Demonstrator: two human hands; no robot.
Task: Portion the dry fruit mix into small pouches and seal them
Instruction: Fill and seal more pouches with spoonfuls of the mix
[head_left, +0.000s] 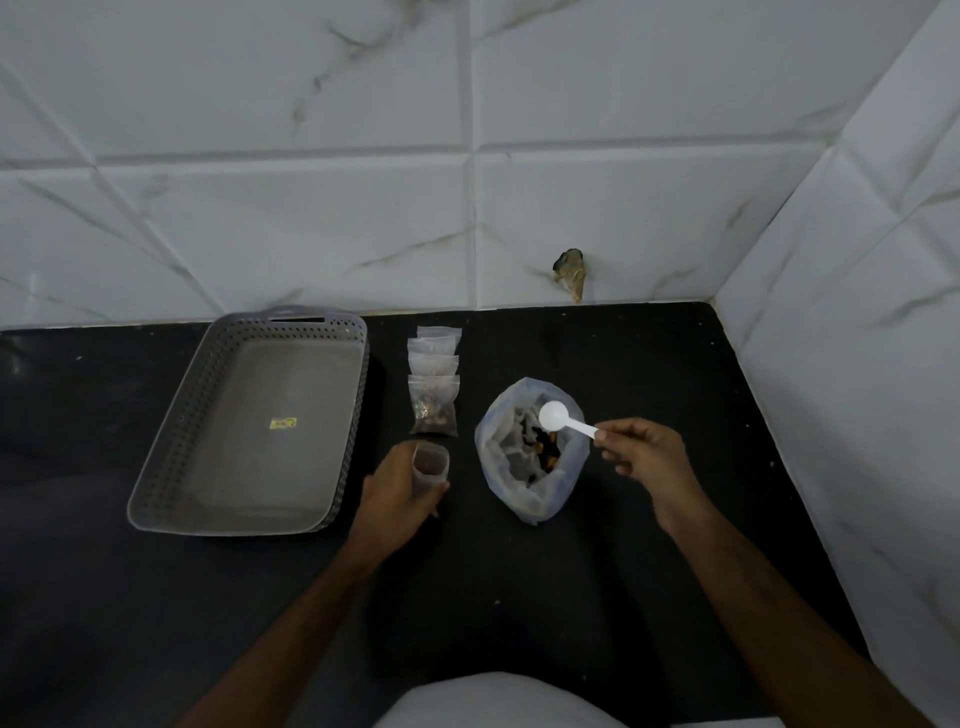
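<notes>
place: home kitchen corner | evidence: marble-look wall tiles (311, 156), black countertop (649, 364) (dimly lit)

Grey perforated tray (171, 441), white scoop (553, 415), black counter (519, 597), white veined tiles (623, 218)

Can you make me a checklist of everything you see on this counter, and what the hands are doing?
Surface: black counter, a few pale specks.
Job's things: open bag of dry fruit mix; white spoon over it; filled pouches in an overlapping row; open pouch.
Clutter: grey basket with a yellow sticker inside.
Hands: left hand grips the open pouch; right hand pinches the spoon handle.
Cables: nothing seen.
Surroundings: white marbled tiles; a damaged hole near the wall's base.
</notes>
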